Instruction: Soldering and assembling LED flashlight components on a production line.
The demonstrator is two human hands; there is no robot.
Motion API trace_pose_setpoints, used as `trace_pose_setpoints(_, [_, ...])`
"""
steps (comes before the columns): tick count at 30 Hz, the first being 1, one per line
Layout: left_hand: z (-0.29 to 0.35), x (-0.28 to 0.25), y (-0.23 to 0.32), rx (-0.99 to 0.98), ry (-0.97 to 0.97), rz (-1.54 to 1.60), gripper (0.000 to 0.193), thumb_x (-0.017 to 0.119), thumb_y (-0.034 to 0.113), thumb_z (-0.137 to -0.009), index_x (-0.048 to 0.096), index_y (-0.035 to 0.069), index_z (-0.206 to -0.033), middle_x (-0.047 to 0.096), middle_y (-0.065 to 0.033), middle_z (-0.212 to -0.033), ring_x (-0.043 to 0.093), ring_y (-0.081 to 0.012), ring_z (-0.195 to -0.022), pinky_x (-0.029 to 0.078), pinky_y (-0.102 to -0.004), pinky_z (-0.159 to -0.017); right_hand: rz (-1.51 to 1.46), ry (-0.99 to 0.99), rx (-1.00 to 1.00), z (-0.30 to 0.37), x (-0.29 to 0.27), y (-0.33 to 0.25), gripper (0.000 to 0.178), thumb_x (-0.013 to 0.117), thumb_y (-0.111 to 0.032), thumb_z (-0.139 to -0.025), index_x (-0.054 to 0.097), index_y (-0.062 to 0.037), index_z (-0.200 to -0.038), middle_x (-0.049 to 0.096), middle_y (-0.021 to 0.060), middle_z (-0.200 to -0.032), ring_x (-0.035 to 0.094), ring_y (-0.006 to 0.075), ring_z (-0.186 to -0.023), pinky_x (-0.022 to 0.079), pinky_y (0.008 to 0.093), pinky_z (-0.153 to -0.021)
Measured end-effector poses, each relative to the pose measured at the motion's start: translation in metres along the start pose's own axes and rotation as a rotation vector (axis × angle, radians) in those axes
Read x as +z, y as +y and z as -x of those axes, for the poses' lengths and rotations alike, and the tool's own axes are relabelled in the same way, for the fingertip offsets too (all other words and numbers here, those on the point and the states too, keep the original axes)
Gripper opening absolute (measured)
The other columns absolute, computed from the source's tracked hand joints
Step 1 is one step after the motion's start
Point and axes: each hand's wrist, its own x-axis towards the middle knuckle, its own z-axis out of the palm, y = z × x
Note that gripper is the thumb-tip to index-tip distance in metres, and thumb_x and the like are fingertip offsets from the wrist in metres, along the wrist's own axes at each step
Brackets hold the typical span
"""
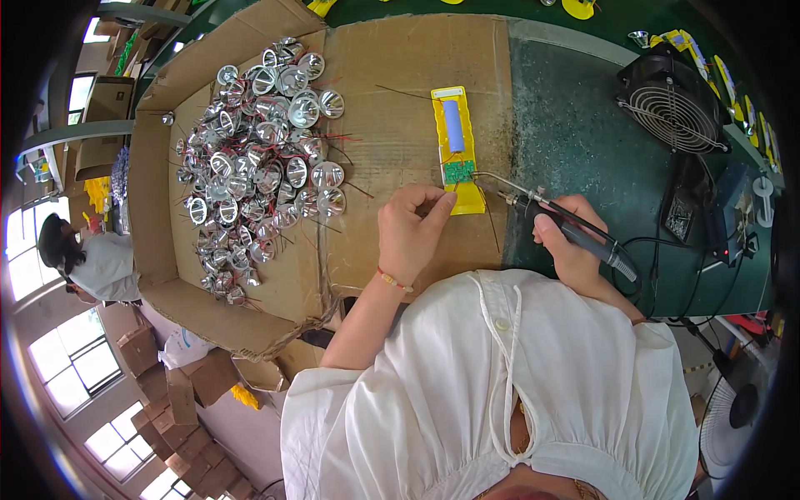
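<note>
A yellow plastic casing [471,200] lies on the cardboard in front of me, holding a purple cylindrical battery [452,125] and a small green circuit board [458,172]. Thin dark wires trail from it. My left hand [414,225] is closed in a pinch at the casing's near left edge, just below the board; what sits between thumb and forefinger is too small to make out. In my right hand [575,250] is a soldering iron [575,232] with a dark handle and a thin bent metal tube alongside. The tube's end reaches the board's right edge.
On the left, a cardboard box [156,225] holds many silver reflector cups [271,133] with red and black wires. A black fan with a metal grille [671,112] stands at the back right, near cables and a dark box. More yellow casings [579,8] line the far edge.
</note>
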Motion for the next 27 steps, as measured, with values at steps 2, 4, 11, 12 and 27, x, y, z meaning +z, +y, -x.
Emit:
trace_pose_setpoints(2, [-0.0001,0.0007,-0.0003,0.023,0.006,-0.004,0.014,0.066,0.013,-0.076,0.064,-0.002,-0.077,0.060,-0.0095,-0.069,0.056,-0.0136,-0.056,0.045,-0.0253,-0.054,-0.027,0.007,0.007,0.0004,0.0000,-0.0017,0.014,0.065,-0.009,-0.077,0.057,-0.0008,-0.085,0.059,0.0011,-0.068,0.050,0.0043,-0.061,0.042,0.0205,-0.055])
trace_pose_setpoints(4, [-0.0001,0.0009,-0.0021,0.023,0.008,-0.003,0.014,0.067,0.012,-0.076,0.064,-0.002,-0.077,0.060,-0.0095,-0.069,0.056,-0.0138,-0.056,0.045,-0.0254,-0.054,-0.008,-0.015,0.013,0.0003,-0.0007,-0.0029,0.014,0.065,-0.008,-0.078,0.056,-0.0001,-0.086,0.059,0.0019,-0.069,0.051,0.0047,-0.062,0.043,0.0204,-0.055])
trace_pose_setpoints(11, [0.0001,0.0016,0.0008,0.010,0.012,0.007,0.014,0.067,0.012,-0.076,0.064,-0.001,-0.076,0.060,-0.0096,-0.069,0.056,-0.0141,-0.056,0.045,-0.0257,-0.054,-0.053,-0.023,0.066,-0.0015,0.0041,-0.0044,0.014,0.064,-0.008,-0.078,0.055,0.0003,-0.085,0.059,0.0028,-0.069,0.052,0.0052,-0.062,0.043,0.0202,-0.056])
trace_pose_setpoints(12, [0.0000,0.0020,-0.0004,0.008,0.013,0.007,0.014,0.067,0.012,-0.076,0.064,-0.001,-0.076,0.060,-0.0096,-0.069,0.056,-0.0141,-0.056,0.045,-0.0257,-0.054,-0.058,-0.031,0.074,-0.0021,0.0039,-0.0041,0.014,0.064,-0.008,-0.078,0.055,0.0003,-0.085,0.059,0.0033,-0.069,0.053,0.0055,-0.062,0.044,0.0203,-0.056])
trace_pose_setpoints(27, [-0.0003,0.0013,-0.0006,0.020,0.017,-0.006,0.014,0.066,0.012,-0.076,0.063,-0.001,-0.075,0.060,-0.0083,-0.066,0.056,-0.0128,-0.054,0.044,-0.0253,-0.052,-0.183,0.015,0.119,-0.0008,0.0033,-0.0071,0.015,0.062,-0.009,-0.081,0.053,0.0001,-0.088,0.059,0.0062,-0.072,0.056,0.0087,-0.061,0.048,0.0223,-0.055])
